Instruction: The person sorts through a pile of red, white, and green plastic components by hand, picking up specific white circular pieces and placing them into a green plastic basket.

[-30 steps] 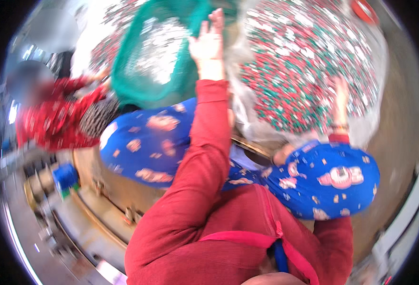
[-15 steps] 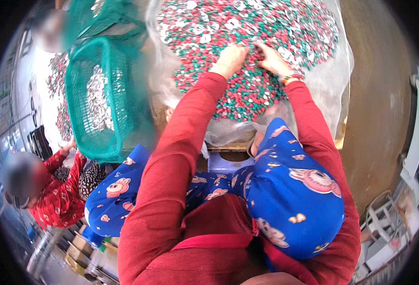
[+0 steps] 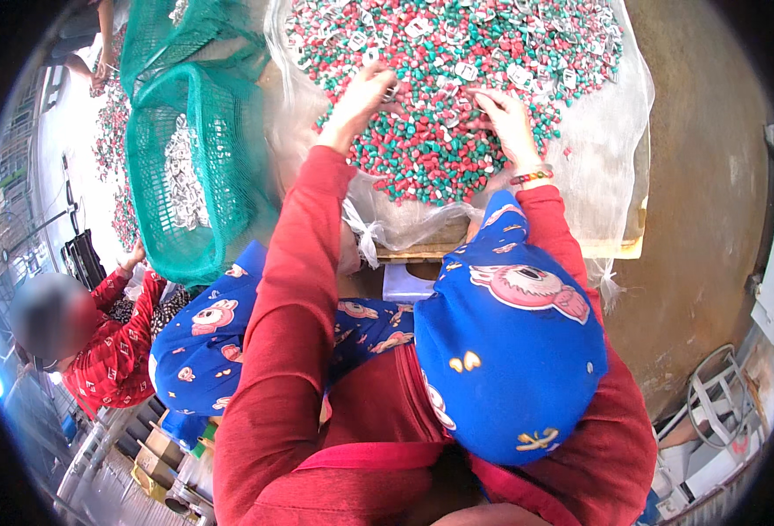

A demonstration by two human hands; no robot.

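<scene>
A heap of small red, green and white pebble-like pieces [image 3: 440, 171] is spread on a whitish mesh cloth [image 3: 602, 149], with many flat silver pieces with slots [image 3: 466, 70] mixed in. Over the left part of the heap, my left hand [image 3: 361, 103] has its fingers closed on one small silver slotted piece [image 3: 391, 93]. My right hand [image 3: 511, 127] rests at the heap's right side, wearing a beaded bracelet. Its thumb and forefinger are apart, with pebbles showing between them; anything under its palm is hidden.
To the left stands a green mesh-lined basket [image 3: 133, 188] holding a pile of silver pieces [image 3: 184, 175]. Beyond it lies another heap of coloured pebbles [image 3: 111, 153], where a person in a red patterned sleeve [image 3: 133, 333] sits. A wooden board edge [image 3: 440, 249] runs under the cloth.
My hands have moved apart: the left has gone left with a silver piece in its fingers, the right slightly right and nearer. Another person's arms have appeared at the top left.
</scene>
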